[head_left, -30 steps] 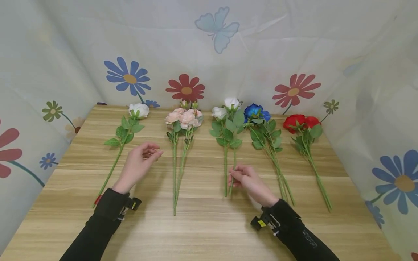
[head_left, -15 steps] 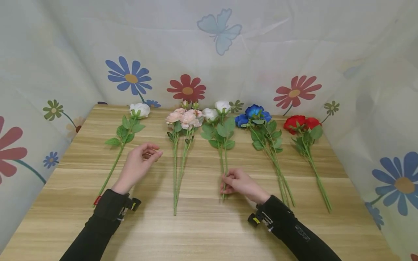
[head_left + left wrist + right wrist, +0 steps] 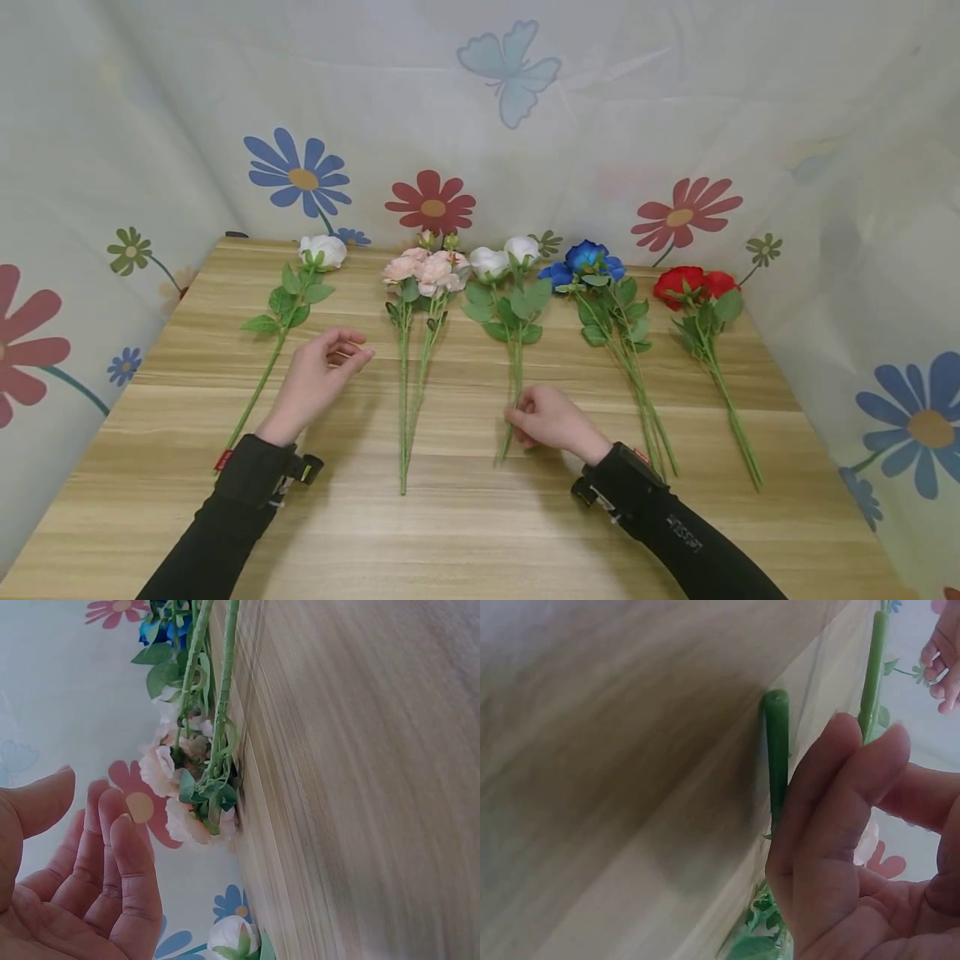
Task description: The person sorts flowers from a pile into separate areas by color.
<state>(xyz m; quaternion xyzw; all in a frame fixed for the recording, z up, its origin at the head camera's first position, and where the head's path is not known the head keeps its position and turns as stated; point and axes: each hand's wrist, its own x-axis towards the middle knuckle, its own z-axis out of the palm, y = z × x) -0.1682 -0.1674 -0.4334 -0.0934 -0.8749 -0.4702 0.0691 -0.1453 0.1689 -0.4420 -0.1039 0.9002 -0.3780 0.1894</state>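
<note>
Two white roses (image 3: 504,260) with green leaves lie mid-table, their stems (image 3: 516,375) close together. At the lower stems my right hand (image 3: 557,423) has curled fingers and pinches a stem. In the right wrist view one green stem (image 3: 872,675) rises past the fingertips, and another stem (image 3: 778,750) lies behind the fingers. My left hand (image 3: 318,379) hovers, fingers loosely bent, holding nothing. It is between a single white rose (image 3: 322,252) and pale pink roses (image 3: 431,273); in the left wrist view the gap between thumb and fingers (image 3: 135,885) shows.
Blue roses (image 3: 583,265) lie right of the white pair, and red roses (image 3: 693,286) lie farther right. All rest on a wooden table (image 3: 420,550), heads toward the back. A flower-printed curtain (image 3: 585,150) stands round the back and sides.
My right hand has brought the white roses left, beside the pink ones, and their stems have come together. More of the blue roses shows. The left hand has stayed still.
</note>
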